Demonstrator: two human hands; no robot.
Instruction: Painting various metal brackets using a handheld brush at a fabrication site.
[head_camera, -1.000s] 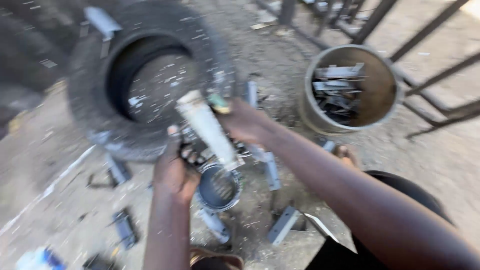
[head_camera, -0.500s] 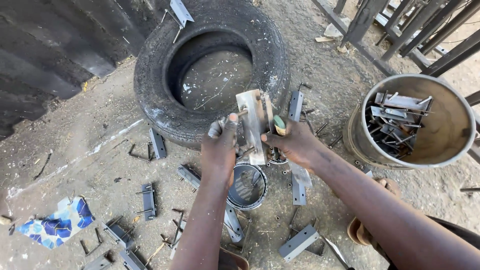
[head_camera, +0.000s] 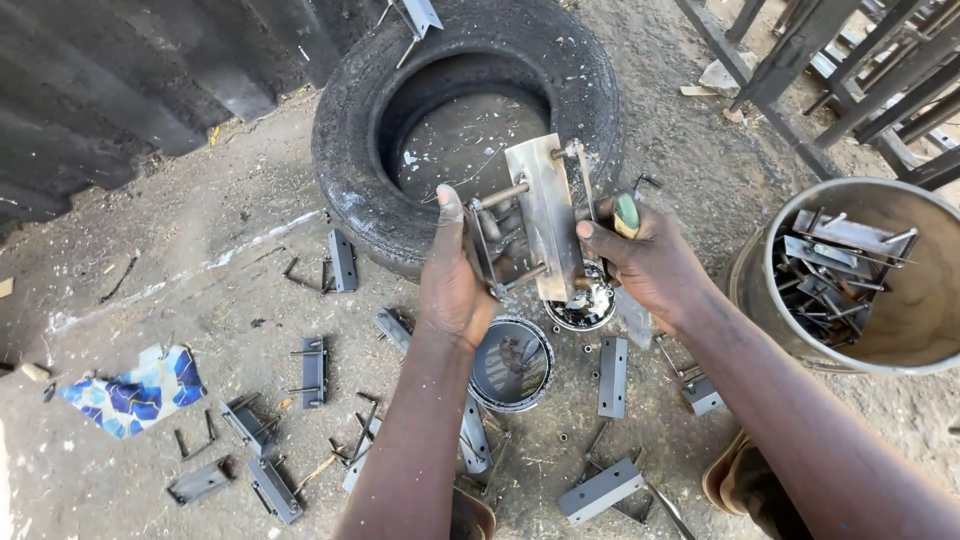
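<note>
Both hands hold up a metal bracket assembly: a flat steel plate with rods running across to a second bar. My left hand grips its left bar, thumb up. My right hand grips the plate's right edge and also holds a green-handled tool. The piece hangs over the near rim of an old black tyre. Directly below it on the ground sit a small open tin of dark grease and a round tin lid.
Several grey metal brackets lie scattered on the dirt floor. A round metal drum at the right holds more such pieces. A blue patterned rag lies at the left. Corrugated sheet stands at the upper left, metal bars at the upper right.
The view has shifted so the tyre sits higher and the drum further right. The bracket assembly has been turned, now showing its flat plate and cross rods, with both hands still on it.
</note>
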